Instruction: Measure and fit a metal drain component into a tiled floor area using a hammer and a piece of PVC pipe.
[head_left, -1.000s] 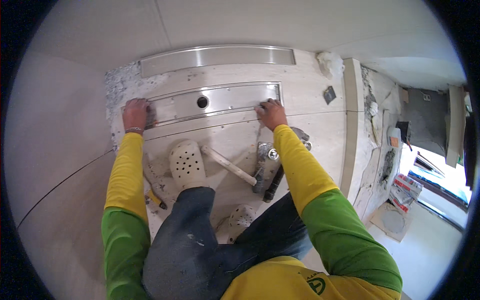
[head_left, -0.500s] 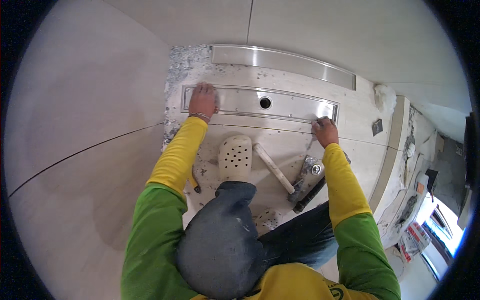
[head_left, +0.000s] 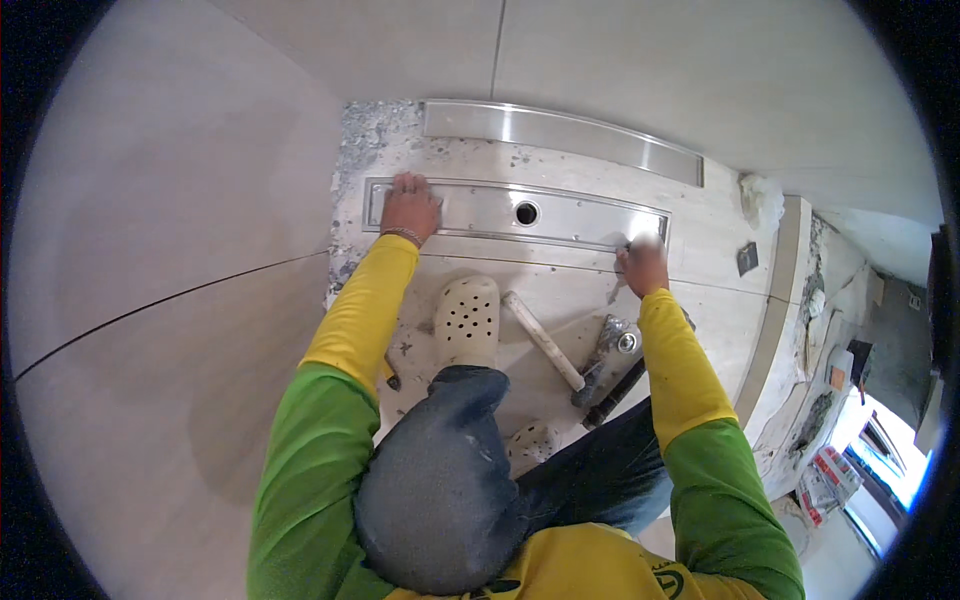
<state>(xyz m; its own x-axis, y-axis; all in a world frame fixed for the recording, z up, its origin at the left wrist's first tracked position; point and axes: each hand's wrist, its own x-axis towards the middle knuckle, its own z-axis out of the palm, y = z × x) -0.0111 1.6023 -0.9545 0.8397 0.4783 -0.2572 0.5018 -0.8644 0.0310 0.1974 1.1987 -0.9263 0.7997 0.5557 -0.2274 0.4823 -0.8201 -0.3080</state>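
A long, shallow steel drain tray lies across the pale floor tiles, with a round dark drain hole near its middle. My left hand rests flat over the tray's left end, its fingers stretched toward the far edge. At the near right corner of the tray is my right hand. Motion smears its fingers, so I cannot make out their shape or whether they hold anything. Beyond the tray, a second long steel strip lies along the foot of the wall.
A hammer with a pale handle lies beside my cream perforated clog. Close by are a round metal fitting and a black-gripped tool. A yellow-and-black tool lies left. Crumpled plastic sits by the raised sill.
The right hand's fingers have blurred with movement at the tray's corner. My left hand stays on the left end. The whole view has shifted slightly.
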